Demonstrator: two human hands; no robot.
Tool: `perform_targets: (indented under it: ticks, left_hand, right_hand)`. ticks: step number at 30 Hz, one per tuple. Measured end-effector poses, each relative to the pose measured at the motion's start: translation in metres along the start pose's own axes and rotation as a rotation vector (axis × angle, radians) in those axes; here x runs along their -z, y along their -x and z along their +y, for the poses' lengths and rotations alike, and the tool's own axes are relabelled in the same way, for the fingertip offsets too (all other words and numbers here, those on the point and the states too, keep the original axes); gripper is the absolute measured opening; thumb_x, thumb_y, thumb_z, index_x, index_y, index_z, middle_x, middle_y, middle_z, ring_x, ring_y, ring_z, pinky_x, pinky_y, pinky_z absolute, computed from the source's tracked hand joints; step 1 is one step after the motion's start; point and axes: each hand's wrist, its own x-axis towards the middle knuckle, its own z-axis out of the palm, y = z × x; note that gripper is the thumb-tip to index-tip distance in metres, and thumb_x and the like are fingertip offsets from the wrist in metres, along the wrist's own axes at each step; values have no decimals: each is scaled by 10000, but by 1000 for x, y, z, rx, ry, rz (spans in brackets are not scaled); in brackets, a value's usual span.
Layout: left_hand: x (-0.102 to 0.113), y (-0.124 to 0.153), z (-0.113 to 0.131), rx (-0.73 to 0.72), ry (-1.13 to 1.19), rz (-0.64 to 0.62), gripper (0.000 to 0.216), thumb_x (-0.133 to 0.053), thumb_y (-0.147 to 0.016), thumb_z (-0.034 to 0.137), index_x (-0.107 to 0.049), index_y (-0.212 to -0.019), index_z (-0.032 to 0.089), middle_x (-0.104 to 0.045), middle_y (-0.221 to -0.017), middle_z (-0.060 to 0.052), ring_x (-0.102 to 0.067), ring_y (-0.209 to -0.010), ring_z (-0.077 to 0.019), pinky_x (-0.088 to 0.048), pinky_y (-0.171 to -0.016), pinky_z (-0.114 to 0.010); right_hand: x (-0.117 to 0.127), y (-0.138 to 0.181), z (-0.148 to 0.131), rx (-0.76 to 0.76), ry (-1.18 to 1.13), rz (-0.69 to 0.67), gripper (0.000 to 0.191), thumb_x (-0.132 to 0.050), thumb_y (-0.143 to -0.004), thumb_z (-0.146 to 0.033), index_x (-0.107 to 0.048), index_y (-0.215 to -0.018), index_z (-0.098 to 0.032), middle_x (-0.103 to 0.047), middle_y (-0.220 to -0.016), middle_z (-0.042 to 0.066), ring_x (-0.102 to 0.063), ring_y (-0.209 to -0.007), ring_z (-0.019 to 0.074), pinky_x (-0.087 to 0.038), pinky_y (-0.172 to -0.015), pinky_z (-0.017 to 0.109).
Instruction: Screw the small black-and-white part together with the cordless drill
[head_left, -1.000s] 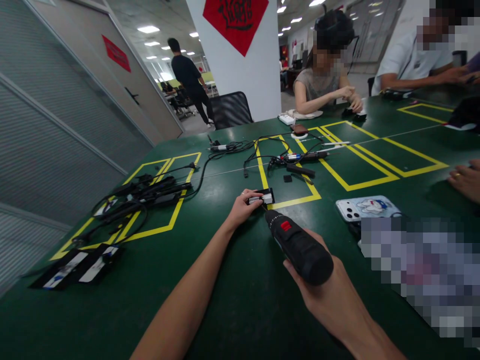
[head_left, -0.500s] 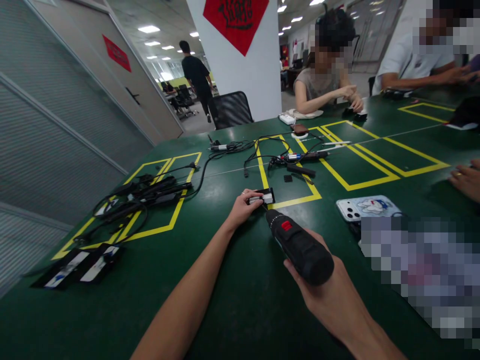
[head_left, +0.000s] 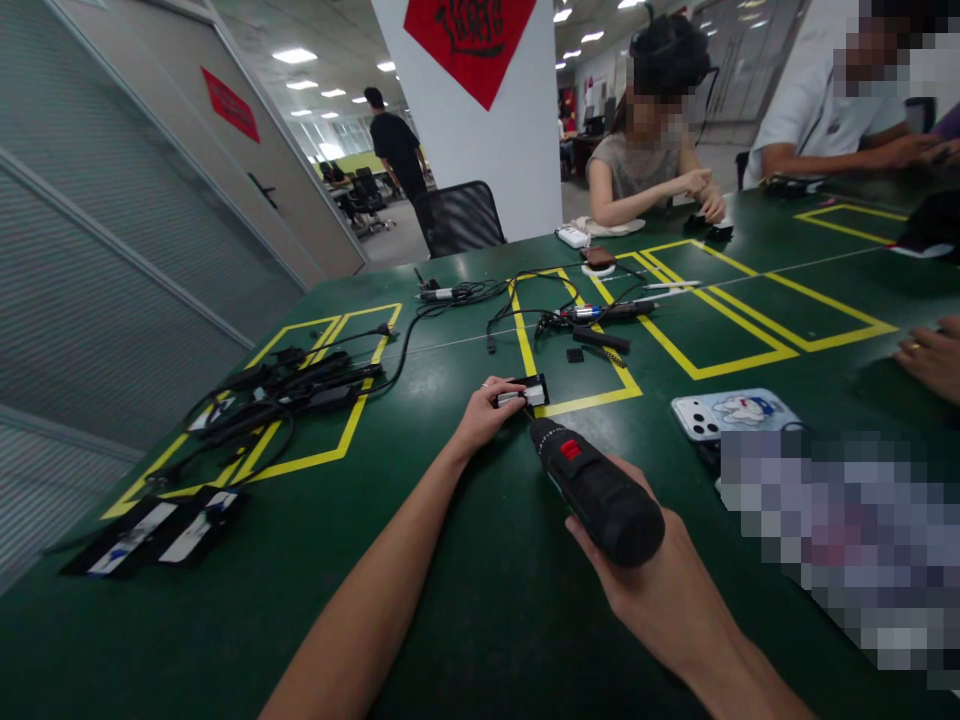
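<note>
My right hand [head_left: 652,570] is wrapped round the grip of a black cordless drill [head_left: 596,495] with a red switch on top. The drill points away from me, and its thin bit [head_left: 529,411] reaches the near edge of a small black-and-white part [head_left: 534,392]. Whether the tip touches a screw there is too small to see. My left hand [head_left: 487,412] is closed on that part, its fingers over the left side, pressing it against the green table [head_left: 480,560]. The fingers hide some of the part.
Black cables and adapters [head_left: 300,390] lie in a taped area to the left, near two black-and-white strips [head_left: 161,530]. Beyond my hands are pens [head_left: 600,313] and small black pieces [head_left: 600,342]. A phone [head_left: 735,412] lies at right, near another person's hand [head_left: 934,360]. Two people sit across.
Both hands, the drill and the part stay almost where they were, apart from a slight shift of the view. In the background, a walking person has moved a little.
</note>
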Motion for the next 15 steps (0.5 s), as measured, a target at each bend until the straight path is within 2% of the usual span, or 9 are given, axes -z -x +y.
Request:
perform_targets:
  ticks: [5, 15]
  left_hand:
    - [0, 0, 1, 19, -10, 4, 239, -647, -810, 314, -717, -1027, 240, -632, -1038, -54, -560, -1139, -234, -420, -1010, -385]
    - [1, 0, 3, 7, -14, -10, 229, -646, -816, 308, -716, -1021, 233, -643, -1053, -62, -554, -1157, -237, -408, -1021, -389]
  right_hand:
    - [-1, 0, 1, 16, -7, 2, 542, -584, -830, -260, -383, -1333, -277, -666, -1130, 57, -677, -943, 243, -526, -813, 375]
    - [-3, 2, 2, 21, 21, 8, 547, -579, -838, -274, -365, -1342, -299, -670, -1108, 31, -681, -869, 221, -505, -851, 384]
